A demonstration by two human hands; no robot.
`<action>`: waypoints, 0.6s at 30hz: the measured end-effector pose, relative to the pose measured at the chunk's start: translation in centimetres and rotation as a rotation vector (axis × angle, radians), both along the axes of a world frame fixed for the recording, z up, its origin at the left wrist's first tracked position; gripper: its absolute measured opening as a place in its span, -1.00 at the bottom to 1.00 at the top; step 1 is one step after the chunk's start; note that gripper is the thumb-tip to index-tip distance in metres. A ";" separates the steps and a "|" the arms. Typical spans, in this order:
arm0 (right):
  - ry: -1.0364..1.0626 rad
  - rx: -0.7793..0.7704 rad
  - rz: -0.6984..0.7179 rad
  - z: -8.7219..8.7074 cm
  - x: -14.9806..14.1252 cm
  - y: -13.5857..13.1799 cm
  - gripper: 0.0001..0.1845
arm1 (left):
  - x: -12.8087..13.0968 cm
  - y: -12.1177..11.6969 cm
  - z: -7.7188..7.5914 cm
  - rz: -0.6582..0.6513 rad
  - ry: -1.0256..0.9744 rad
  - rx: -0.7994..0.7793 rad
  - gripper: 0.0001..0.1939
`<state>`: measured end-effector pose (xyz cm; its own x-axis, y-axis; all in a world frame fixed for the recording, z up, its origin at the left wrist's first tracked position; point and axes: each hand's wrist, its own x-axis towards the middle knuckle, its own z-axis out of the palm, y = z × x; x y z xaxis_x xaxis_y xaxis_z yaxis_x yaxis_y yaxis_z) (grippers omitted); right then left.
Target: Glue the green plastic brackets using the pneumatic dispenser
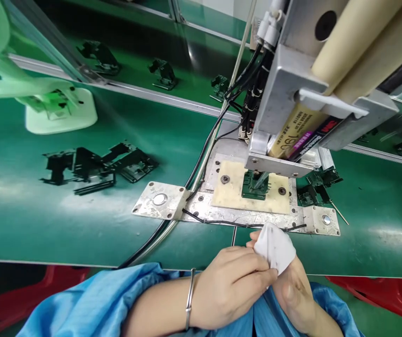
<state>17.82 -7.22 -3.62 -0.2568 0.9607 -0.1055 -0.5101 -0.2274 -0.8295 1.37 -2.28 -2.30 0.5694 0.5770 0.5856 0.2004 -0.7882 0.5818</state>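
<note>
My left hand (234,283), a silver bracelet at its wrist, has its fingers closed on the lower left edge of a small white cloth (275,248). Behind that cloth is my right hand (294,290), palm turned inward, with the cloth draped over its fingers; a few fingertips poke out on the far side. Both hands are at the table's front edge, just before the metal base of a dispensing machine. On its cream fixture plate (227,194) sits a dark green plastic part (252,187), right under the dispensing nozzle (261,180).
Metal button plates flank the fixture, left (159,200) and right (323,220). Several dark green parts (92,168) lie to the left, more (315,187) to the right. A pale green fan (60,110) stands at far left. Cables (201,164) cross the table.
</note>
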 end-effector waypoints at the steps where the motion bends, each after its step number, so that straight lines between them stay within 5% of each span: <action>1: 0.027 -0.012 0.004 0.3 -0.2 0.2 -0.43 | 0.1 -0.1 -0.1 -0.007 -0.002 -0.007 -0.84; 6: 0.051 0.009 -0.031 0.8 -0.7 1.2 -0.62 | 0.4 -0.1 -1.1 -0.062 0.067 0.005 -0.78; 18: 0.017 -0.015 -0.279 -1.3 -0.6 1.1 -0.62 | 0.9 1.1 -3.4 -0.173 0.151 0.053 -0.67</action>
<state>17.25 -6.15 -4.93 0.0159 0.9929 -0.1177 -0.5683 -0.0879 -0.8181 2.29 -1.15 -5.72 0.7405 0.4336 0.5134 0.1409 -0.8471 0.5123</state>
